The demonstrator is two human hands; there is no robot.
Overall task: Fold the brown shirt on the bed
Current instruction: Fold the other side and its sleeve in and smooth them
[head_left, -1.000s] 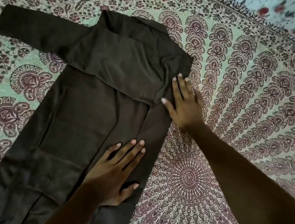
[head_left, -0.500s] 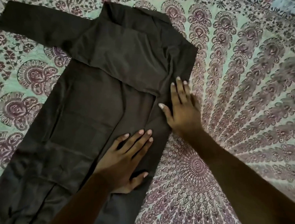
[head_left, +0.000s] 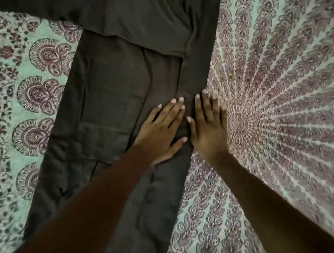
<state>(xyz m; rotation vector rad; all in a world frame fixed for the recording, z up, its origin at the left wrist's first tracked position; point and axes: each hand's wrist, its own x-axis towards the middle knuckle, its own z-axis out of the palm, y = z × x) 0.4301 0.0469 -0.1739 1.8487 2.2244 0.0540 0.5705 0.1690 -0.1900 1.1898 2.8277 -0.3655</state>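
Note:
The brown shirt (head_left: 111, 86) lies flat and lengthwise on the bed, its right side folded inward and one sleeve laid across the chest near the top. My left hand (head_left: 162, 130) presses flat on the folded right strip with straight fingers. My right hand (head_left: 208, 129) lies flat beside it, along the shirt's right folded edge, partly on the bedsheet. The two hands sit side by side, thumbs nearly touching. The shirt's collar and top are cut off by the frame's upper edge.
A patterned bedsheet (head_left: 279, 97) in pale green and maroon, with a radiating mandala design, covers the whole bed around the shirt. My forearms cross the lower part of the view, the left one over the shirt's lower half.
My right hand slid down the shirt's right edge from beside the folded sleeve to next to my left hand. The view shifted lower along the shirt.

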